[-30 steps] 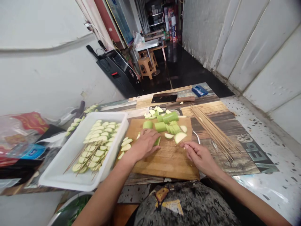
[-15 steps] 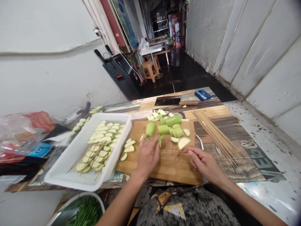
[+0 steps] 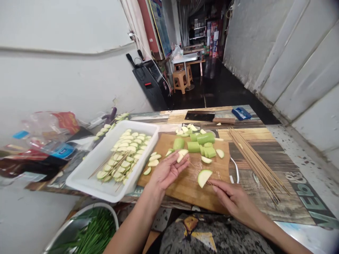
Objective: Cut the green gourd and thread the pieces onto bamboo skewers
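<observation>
Evidently mid-batch: L hand (image 3: 167,170), palm up w/ fingers loosely curled, pinches a pale slice (image 3: 183,155) above the cutting board (image 3: 182,192), while R hand (image 3: 234,198) pinches a thin skewer (image 3: 210,182) w/ one half-round piece (image 3: 204,177) on its tip, also over the board. Done, apparently: skewered slices (image 3: 124,160) in the white tray (image 3: 153,141) (exact no. n/a, too much overlap); remaining: loose slices (image 3: 154,163) & green chunks (image 3: 194,147) on the board, plus bare skewers (image 3: 254,163) on R side of desk (image 3: 265,141).

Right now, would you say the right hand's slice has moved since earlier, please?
Yes: against the board, the slice has moved left and toward the person.
</observation>
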Motion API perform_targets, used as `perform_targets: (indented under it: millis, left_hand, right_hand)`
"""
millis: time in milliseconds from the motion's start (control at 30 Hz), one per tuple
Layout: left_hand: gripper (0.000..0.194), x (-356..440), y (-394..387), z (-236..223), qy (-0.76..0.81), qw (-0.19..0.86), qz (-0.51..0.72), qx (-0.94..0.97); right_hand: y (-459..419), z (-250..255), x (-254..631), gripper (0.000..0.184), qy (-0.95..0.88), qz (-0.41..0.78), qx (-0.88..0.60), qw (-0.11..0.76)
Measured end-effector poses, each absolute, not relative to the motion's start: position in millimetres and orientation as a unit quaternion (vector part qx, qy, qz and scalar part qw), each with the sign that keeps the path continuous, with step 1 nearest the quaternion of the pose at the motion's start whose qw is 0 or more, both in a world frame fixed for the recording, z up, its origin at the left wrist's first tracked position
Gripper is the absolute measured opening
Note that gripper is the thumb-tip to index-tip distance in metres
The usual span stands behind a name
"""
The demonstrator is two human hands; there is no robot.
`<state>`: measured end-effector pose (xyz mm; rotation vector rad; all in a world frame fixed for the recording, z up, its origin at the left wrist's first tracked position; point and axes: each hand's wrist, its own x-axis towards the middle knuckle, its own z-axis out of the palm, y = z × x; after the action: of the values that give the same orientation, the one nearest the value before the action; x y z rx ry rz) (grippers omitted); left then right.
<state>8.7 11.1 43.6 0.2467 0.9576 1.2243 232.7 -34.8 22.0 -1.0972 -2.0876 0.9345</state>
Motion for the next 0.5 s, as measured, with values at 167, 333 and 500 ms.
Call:
perform_targets:
  millis: [167,333,500]
  left_hand:
    - [0.01,8.0,12.4,47.7,0.427,0.697,0.568,0.098]
    - [0.007,6.3,12.8,50.4,0.428,0.695,0.569,0.103]
    - [0.007,6.6,10.8,51.7,0.428,0.692,0.571,0.107]
  right_hand:
    - [-35.8,23.7,235.5,0.031,-0.798,0.34,-0.406,0.289]
    - [-35.5,23.4,237.5,0.032,-0.794,0.337,-0.415,0.29]
    - [-35.7,25.2,236.0,0.032,-0.795,0.336,-0.412,0.292]
